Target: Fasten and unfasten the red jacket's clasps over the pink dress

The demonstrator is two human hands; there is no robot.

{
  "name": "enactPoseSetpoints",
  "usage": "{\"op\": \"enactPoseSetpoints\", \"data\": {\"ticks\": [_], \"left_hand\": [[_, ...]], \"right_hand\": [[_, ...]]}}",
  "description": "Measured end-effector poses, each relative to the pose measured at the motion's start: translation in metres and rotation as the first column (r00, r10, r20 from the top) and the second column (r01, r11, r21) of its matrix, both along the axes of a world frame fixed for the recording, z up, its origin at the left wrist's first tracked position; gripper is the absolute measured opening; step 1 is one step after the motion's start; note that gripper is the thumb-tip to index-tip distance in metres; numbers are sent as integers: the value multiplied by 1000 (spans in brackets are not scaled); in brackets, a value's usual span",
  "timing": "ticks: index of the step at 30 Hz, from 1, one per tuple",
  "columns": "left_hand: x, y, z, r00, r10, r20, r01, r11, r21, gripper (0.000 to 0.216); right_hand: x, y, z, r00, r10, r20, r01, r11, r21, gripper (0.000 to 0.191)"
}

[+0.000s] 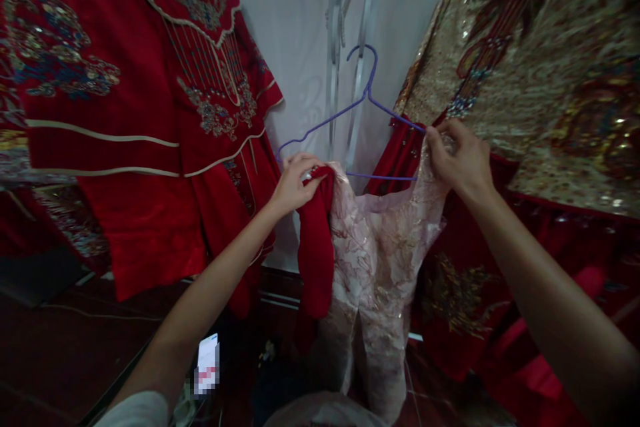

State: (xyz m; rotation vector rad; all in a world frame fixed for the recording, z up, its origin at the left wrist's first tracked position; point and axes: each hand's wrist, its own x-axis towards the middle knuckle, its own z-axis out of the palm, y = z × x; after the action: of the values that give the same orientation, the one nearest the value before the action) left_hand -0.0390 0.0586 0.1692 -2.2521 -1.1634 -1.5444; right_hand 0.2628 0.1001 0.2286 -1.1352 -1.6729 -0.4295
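Note:
A purple wire hanger [369, 97] hangs in front of the pale doors, and a pale pink brocade dress [375, 247] is spread below its lower bar. My right hand [461, 159] is closed on the dress's right shoulder, by the hanger's right arm. At the dress's left shoulder, my left hand [299, 183] pinches a strip of red cloth [316, 257] that drapes down the dress's left side. Whether those fingers also grip the dress or the hanger's left end, I cannot tell.
To the left hangs a red embroidered jacket [145, 107] with fringe. Gold sequined clothing [555, 100] hangs at right above dark red skirts. Silver door handles [336, 27] rise behind the hanger. A lit phone screen [206, 363] shows low on the left.

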Motion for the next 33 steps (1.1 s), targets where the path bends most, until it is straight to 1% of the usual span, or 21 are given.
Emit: {"op": "enactPoseSetpoints", "data": {"ticks": [2,5,7,9,12,15,17,19,23,28,31,33], "left_hand": [[-33,4,4,993,89,80,-91,996,22,11],[-85,12,4,967,126,221,-130,991,6,15],[-110,14,0,948,114,297,-98,993,-68,18],[-124,13,-7,930,107,353,-56,987,-153,21],[-129,11,-21,918,123,378,-24,967,-255,24],[-128,11,-34,915,176,363,-47,941,-335,27],[-129,12,-37,910,205,362,-71,934,-350,28],[-130,12,-37,911,207,357,-82,939,-335,28],[-133,8,-32,929,196,314,-94,945,-313,26],[-132,4,-24,947,182,264,-98,948,-303,27],[-131,2,-20,958,170,231,-106,959,-264,27],[-131,0,-19,966,176,190,-122,957,-263,26]], "right_hand": [[10,5,8,1000,-1,5,1,999,44,27],[20,13,16,998,55,-6,-55,997,46,31],[21,18,15,993,112,-24,-112,993,23,33],[18,21,12,983,176,-51,-177,984,-1,33],[12,24,6,964,244,-106,-250,967,-43,31],[9,26,3,955,261,-140,-273,959,-77,31],[10,26,4,955,262,-141,-275,958,-86,33],[11,26,6,959,252,-130,-264,961,-83,33],[14,25,9,973,210,-100,-216,974,-64,32],[16,22,12,972,224,-75,-229,971,-64,31],[17,20,13,982,179,-68,-181,983,-32,30],[18,19,14,988,143,-60,-145,989,-25,31]]}}
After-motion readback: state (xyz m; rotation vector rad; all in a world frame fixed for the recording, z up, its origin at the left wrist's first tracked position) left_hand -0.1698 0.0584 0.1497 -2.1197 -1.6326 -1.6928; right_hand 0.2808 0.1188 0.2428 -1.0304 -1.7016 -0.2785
